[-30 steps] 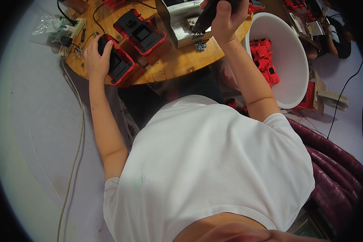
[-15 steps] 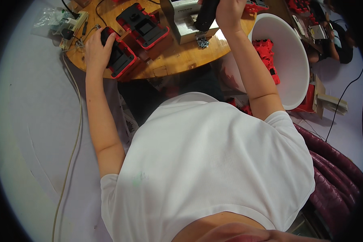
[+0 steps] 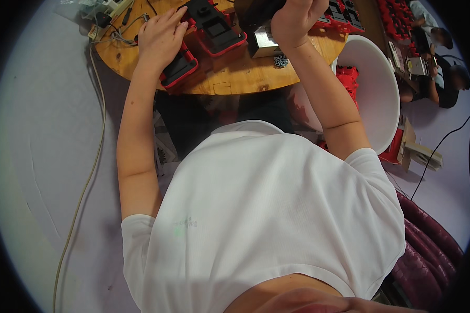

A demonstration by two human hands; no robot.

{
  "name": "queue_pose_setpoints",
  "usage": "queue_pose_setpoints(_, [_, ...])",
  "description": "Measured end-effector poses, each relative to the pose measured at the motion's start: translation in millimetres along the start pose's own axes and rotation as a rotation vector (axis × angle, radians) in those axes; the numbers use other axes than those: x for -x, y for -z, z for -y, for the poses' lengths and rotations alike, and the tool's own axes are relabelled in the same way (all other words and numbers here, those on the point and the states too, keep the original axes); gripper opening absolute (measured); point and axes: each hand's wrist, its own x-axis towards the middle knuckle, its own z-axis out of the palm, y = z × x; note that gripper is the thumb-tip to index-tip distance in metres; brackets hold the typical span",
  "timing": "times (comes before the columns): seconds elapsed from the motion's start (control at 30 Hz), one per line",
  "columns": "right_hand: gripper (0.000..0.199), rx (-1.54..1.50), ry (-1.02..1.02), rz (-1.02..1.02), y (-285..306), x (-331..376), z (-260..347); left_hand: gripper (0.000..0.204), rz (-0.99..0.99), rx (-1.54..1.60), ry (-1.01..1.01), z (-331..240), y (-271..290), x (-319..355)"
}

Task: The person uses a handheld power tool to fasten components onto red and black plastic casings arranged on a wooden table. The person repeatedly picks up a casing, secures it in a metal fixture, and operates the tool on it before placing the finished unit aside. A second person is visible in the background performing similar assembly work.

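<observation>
My left hand (image 3: pixel 163 39) lies over the left red-and-black plastic housing (image 3: pixel 180 68). Its fingers are stretched out, and the tips reach the edge of a second such housing (image 3: pixel 214 31) just to the right. My right hand (image 3: pixel 296 26) is closed round a thick black tool (image 3: pixel 260 11) that looks like a power screwdriver. Its tip is out of sight. Below the tool stands a shiny metal box (image 3: pixel 265 43), partly covered by it. A small heap of screws (image 3: pixel 281 61) rests on the table in front of the box.
Beyond my right wrist, more red-and-black parts (image 3: pixel 344 16) sit on the round wooden table (image 3: pixel 222 83). A big white tub (image 3: pixel 384 94) with red parts (image 3: pixel 348 78) stands beside my right forearm. Cables and a power strip (image 3: pixel 107 15) are at the left edge. Other people (image 3: pixel 446 78) sit far right.
My left hand has shifted right and up, its fingers moving from the left housing's side toward the second housing. My right hand has lifted slightly with the tool. The head view has also shifted.
</observation>
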Motion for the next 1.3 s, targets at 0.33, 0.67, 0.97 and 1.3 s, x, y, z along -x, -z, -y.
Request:
queue_pose_setpoints(0.33, [0.046,0.105,-0.049,0.060,-3,-1,6,0.042,0.114,-0.076,0.041,-4,9,-2])
queue_pose_setpoints(0.67, [0.045,0.117,-0.022,0.077,-4,3,0,0.044,0.143,-0.086,0.065,-4,9,-3])
queue_pose_setpoints(0.97, [0.050,0.260,0.022,0.088,-1,11,-13,0.046,0.167,-0.060,0.109,-10,14,-8])
queue_pose_setpoints(1.3, [0.041,0.246,-0.204,0.064,51,-14,24,0.045,0.029,-0.011,0.083,-4,6,-4])
